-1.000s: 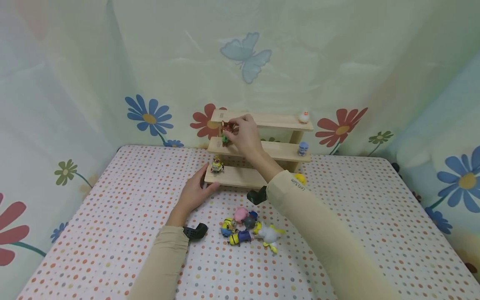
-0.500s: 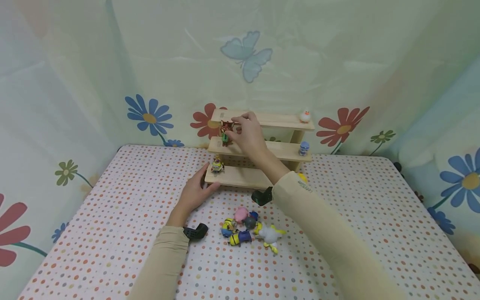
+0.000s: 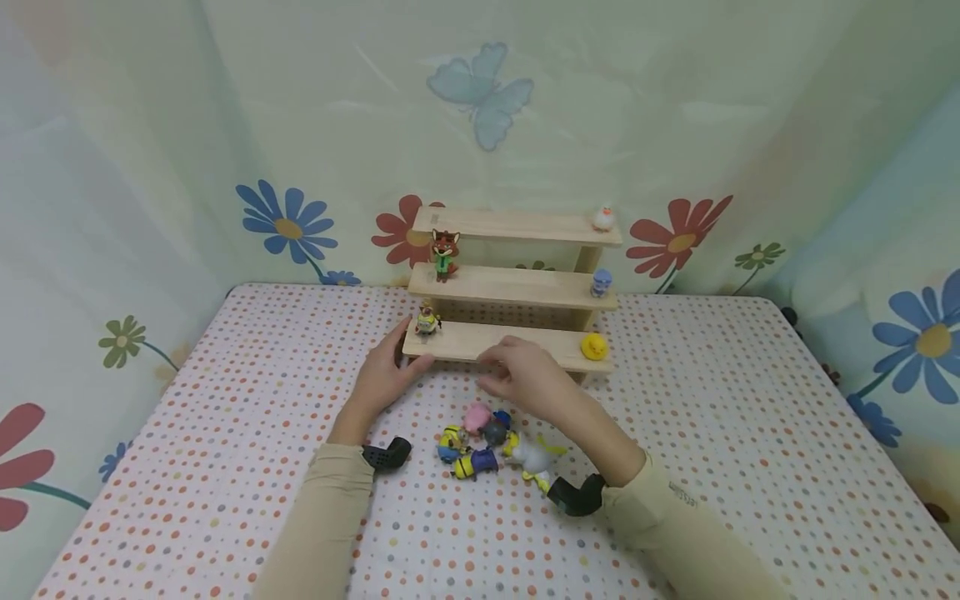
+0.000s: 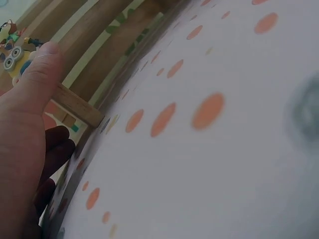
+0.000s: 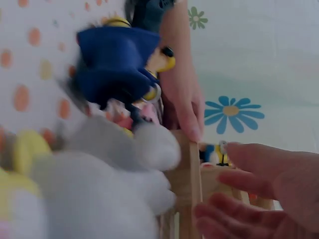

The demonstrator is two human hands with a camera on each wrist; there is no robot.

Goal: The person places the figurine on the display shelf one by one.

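My left hand [image 3: 378, 379] holds the left end of the lowest tier of a three-tier wooden shelf [image 3: 517, 286], its thumb at the front edge. A small minion figure [image 3: 427, 322] stands by that thumb. On the middle tier's left end stands a fox figure [image 3: 444, 258] in green. My right hand [image 3: 528, 377] hovers before the lowest tier, fingers loosely bent and holding nothing. Below it on the cloth lie a pink toy [image 3: 477, 417], a dark grey toy [image 3: 493, 432], a yellow-and-blue minion [image 3: 451, 445], a minion in dark blue [image 5: 117, 59] and a white-and-yellow figure [image 3: 531, 456].
Along the shelf's right end sit a yellow duck [image 3: 595, 347], a blue-capped figure [image 3: 602, 283] and a white bird figure [image 3: 603, 219]. A dotted cloth [image 3: 247, 433] covers the table. Behind hangs a flowered curtain [image 3: 337, 108].
My right hand has let go of the fox figure, which stands on the middle tier, and has come down toward the toys on the cloth. My left hand keeps its place at the shelf.
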